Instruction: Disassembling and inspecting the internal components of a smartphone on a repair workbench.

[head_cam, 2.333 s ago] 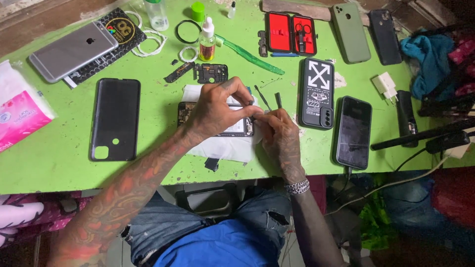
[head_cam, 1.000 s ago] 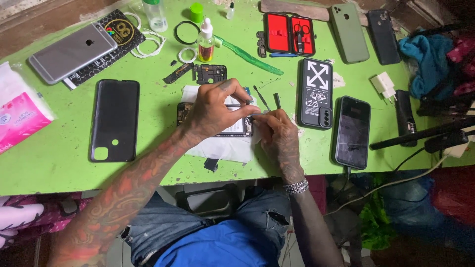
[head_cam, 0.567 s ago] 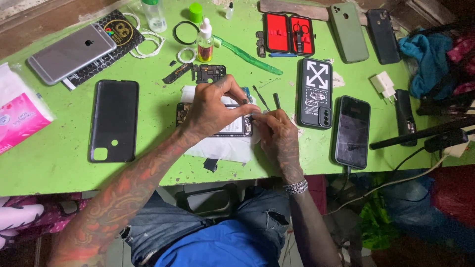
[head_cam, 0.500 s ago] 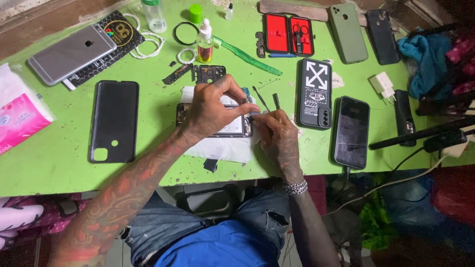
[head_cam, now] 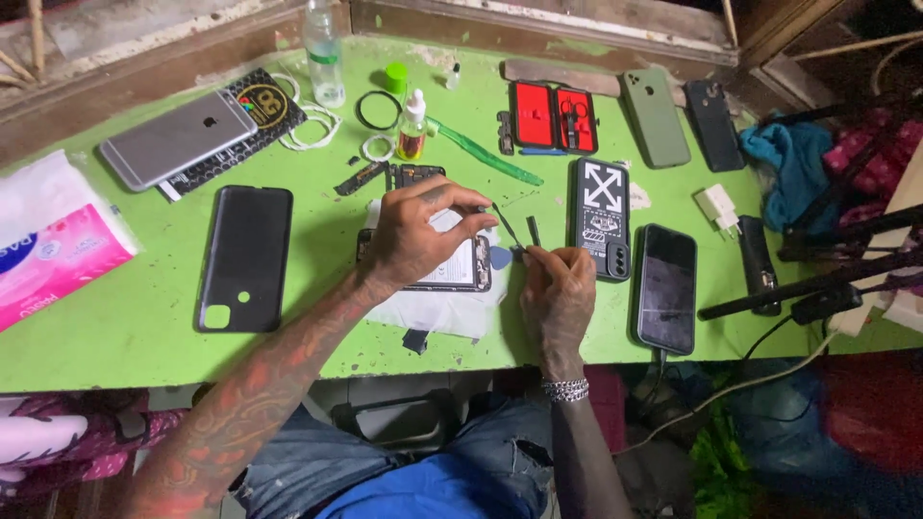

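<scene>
An opened phone [head_cam: 466,274] with its back off lies on a white sheet [head_cam: 433,312] at the middle of the green table [head_cam: 317,327]. My left hand [head_cam: 418,235] lies over it, thumb and forefinger pinched together at the phone's upper right corner. Just right of the phone is my right hand [head_cam: 558,293], its fingers closed on a thin metal tool [head_cam: 510,226]. The tool's tip reaches up to the left fingertips. A small blue pick [head_cam: 500,257] sits between the two hands. What the left fingertips pinch is too small to tell.
A black back cover [head_cam: 245,255], a silver phone [head_cam: 178,139] and a pink tissue pack [head_cam: 53,255] lie left. A dropper bottle [head_cam: 413,125], a green toothbrush [head_cam: 486,154] and a red tool case [head_cam: 553,115] lie behind. A patterned case [head_cam: 601,216], several phones and a white charger [head_cam: 716,204] lie right.
Both hands stay at the opened phone's right end. My right hand has shifted slightly with the tool; the left fingers remain pinched at the corner.
</scene>
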